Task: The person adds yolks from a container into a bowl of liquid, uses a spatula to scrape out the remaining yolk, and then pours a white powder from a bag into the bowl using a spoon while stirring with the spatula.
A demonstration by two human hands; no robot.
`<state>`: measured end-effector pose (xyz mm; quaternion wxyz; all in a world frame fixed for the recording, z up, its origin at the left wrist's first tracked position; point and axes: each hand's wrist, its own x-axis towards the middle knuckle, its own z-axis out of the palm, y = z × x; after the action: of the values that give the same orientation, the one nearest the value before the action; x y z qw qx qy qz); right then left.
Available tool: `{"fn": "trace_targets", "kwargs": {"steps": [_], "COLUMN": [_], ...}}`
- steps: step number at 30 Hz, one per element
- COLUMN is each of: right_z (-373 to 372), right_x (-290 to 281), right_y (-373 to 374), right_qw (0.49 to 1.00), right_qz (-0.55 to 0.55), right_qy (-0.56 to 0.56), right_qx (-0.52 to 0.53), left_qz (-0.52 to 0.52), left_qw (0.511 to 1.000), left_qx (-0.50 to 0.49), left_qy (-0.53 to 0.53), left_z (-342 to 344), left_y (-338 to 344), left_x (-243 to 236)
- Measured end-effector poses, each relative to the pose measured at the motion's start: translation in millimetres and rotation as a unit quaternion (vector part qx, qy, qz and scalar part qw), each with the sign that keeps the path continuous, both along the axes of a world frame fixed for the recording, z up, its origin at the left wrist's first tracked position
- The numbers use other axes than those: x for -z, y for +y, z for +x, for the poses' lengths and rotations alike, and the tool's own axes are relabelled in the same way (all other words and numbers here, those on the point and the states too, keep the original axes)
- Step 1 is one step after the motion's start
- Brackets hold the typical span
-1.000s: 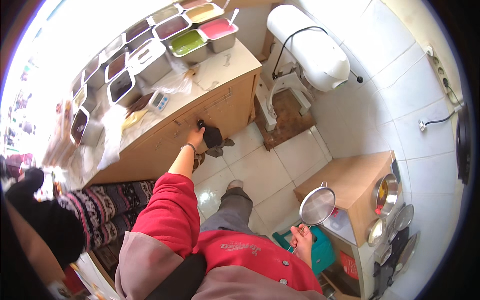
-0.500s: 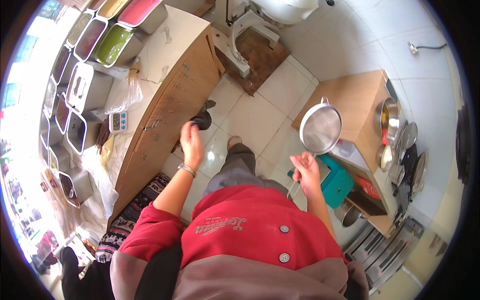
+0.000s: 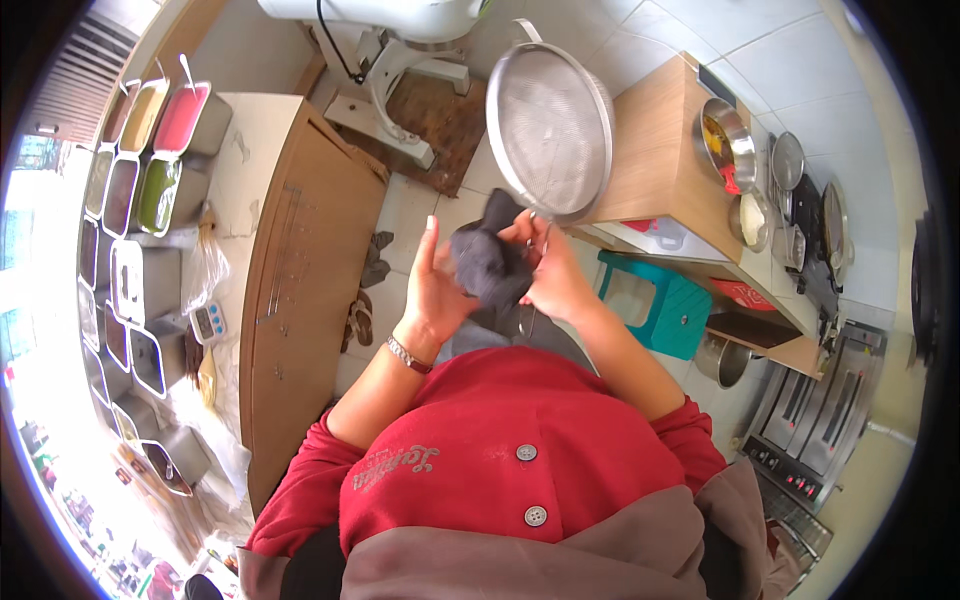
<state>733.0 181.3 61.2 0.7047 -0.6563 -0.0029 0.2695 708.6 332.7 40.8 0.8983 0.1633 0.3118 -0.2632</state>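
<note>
A large round fine-mesh sieve with a metal rim is raised ahead of me, its loop pointing away. My right hand is closed on its wire handle, which runs back through the fingers. Between my hands is a bunched dark grey cloth, slightly blurred. My left hand has the cloth against its fingers, one digit sticking up and the others partly hidden behind the cloth. The cloth also reaches the fingers of my right hand, close to the sieve's rim.
Left, a counter carries metal tubs of coloured fillings and a timer. A white mixer stands ahead. Right are a wooden cabinet, metal bowls and a teal stool. Sandals lie on the floor.
My hands have come together in front of me. The dark cloth has moved right from beside the left counter to between them. The sieve has come closer and swung left, and my view has shifted.
</note>
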Motion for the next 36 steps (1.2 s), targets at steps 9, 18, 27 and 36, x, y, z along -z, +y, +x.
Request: {"fn": "trace_targets", "kwargs": {"steps": [9,18,27,36], "right_z": [8.2,65.7,84.6,75.0], "right_x": [-19.2,-68.0,-27.5,8.7], "right_y": [-50.7,-130.7,-164.3,-171.4], "right_qw": [0.919,0.793,0.800,0.858], "right_qz": [-0.190,-0.270,-0.327,-0.251], "right_qy": [-0.346,-0.478,-0.463,-0.444], "right_qx": [0.015,0.265,0.197,-0.070], "left_qz": [0.076,-0.090,0.002,0.371], "left_qw": [0.978,0.960,0.891,0.822], "left_qx": [-0.028,-0.115,-0.166,-0.110], "left_qy": [-0.191,-0.241,-0.423,-0.418], "left_z": [45.2,118.5,130.9,101.4], "left_y": [-31.1,-64.4,-112.0,-118.4], "left_x": [-10.7,-19.7,-29.1,0.8]}}
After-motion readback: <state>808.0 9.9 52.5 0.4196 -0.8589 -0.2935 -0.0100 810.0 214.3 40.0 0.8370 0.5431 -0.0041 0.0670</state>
